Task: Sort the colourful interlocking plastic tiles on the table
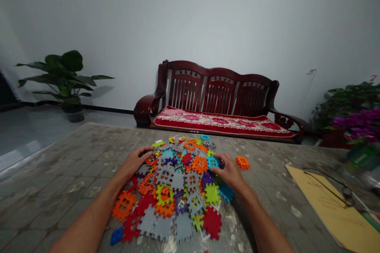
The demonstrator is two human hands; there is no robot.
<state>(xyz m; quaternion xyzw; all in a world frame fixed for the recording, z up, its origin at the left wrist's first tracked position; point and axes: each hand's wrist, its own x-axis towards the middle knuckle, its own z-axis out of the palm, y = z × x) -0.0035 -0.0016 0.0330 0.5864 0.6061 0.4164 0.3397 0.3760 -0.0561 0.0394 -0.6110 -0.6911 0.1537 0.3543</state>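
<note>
A heaped pile of plastic interlocking building tiles in grey, orange, red, lime, purple and blue lies on the table between my hands. My left hand (pixel 137 162) rests at the pile's upper left edge, fingers stretched over it near an orange window tile (pixel 151 160). At the right edge, my right hand (pixel 229 170) has its thumb and fingers apart beside a light-blue window tile (pixel 212 162); whether they touch it I cannot tell. Grey window tiles (pixel 164 176) lie mid-pile, with a lime tile (pixel 212 194) and a red tile (pixel 212 222) nearer me.
An orange tile (pixel 243 162) lies apart to the right, a blue piece (pixel 116 236) at the front left. On the table's right are a yellow envelope-like sheet (pixel 332 209), glasses (pixel 347 195) and purple flowers (pixel 360 124). A wooden bench (pixel 219 87) stands behind the patterned tabletop (pixel 74 178).
</note>
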